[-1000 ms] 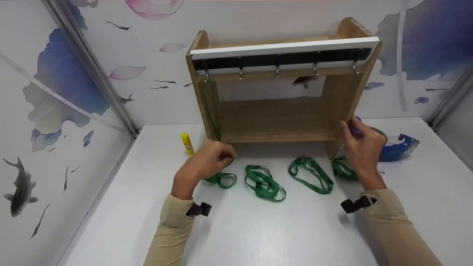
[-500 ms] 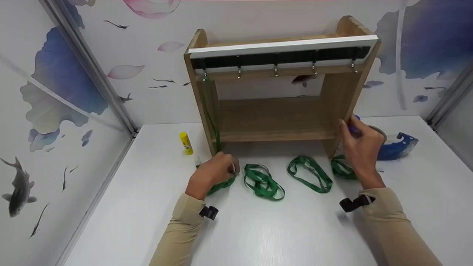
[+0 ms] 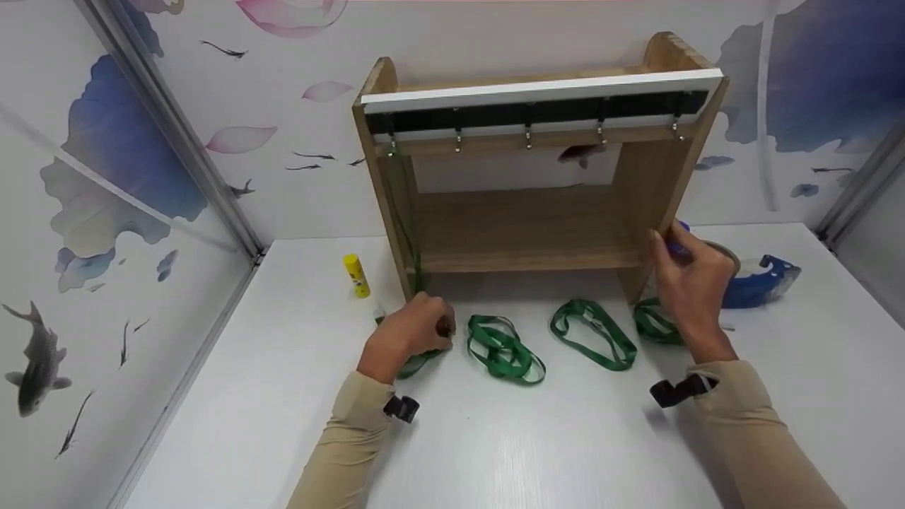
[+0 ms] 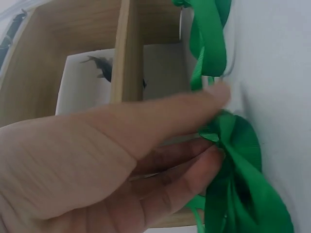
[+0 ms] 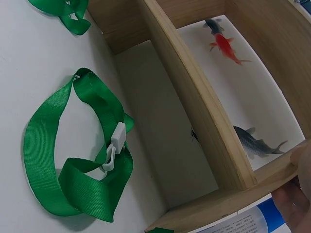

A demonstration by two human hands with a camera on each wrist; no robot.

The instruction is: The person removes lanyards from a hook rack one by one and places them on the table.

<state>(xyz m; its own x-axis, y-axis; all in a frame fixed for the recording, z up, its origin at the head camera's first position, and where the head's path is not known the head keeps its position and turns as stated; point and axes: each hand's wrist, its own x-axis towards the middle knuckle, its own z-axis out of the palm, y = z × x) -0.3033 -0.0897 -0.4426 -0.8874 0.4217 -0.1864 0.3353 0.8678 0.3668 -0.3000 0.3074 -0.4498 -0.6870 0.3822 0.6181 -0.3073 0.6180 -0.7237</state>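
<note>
At the foot of the wooden shelf's point(image 3: 523, 230) left side, my left hand point(image 3: 406, 332) bends over a green lanyard point(image 4: 252, 179). In the left wrist view its fingertips are at the ribbon folds, thumb in front; the hand hides part of the lanyard. My right hand point(image 3: 696, 283) grips the shelf's right side panel near the bottom. Another green lanyard point(image 3: 406, 233) hangs from the leftmost of several metal hooks point(image 3: 529, 141) under the shelf's top. On the table lie a bunched lanyard point(image 3: 510, 367), a looped lanyard point(image 3: 622, 362) with a white clip point(image 5: 116, 141), and one lanyard point(image 3: 657, 329) beside my right wrist.
A yellow glue stick point(image 3: 357, 276) stands left of the shelf. Behind my right hand lies a blue tape dispenser point(image 3: 760, 286). The white table point(image 3: 495, 452) meets a patterned wall point(image 3: 283, 191) behind the shelf.
My left hand has come down toward me and slightly right, from beside the hanging lanyard's lower end onto the lanyard on the table. My right hand stays on the shelf panel.
</note>
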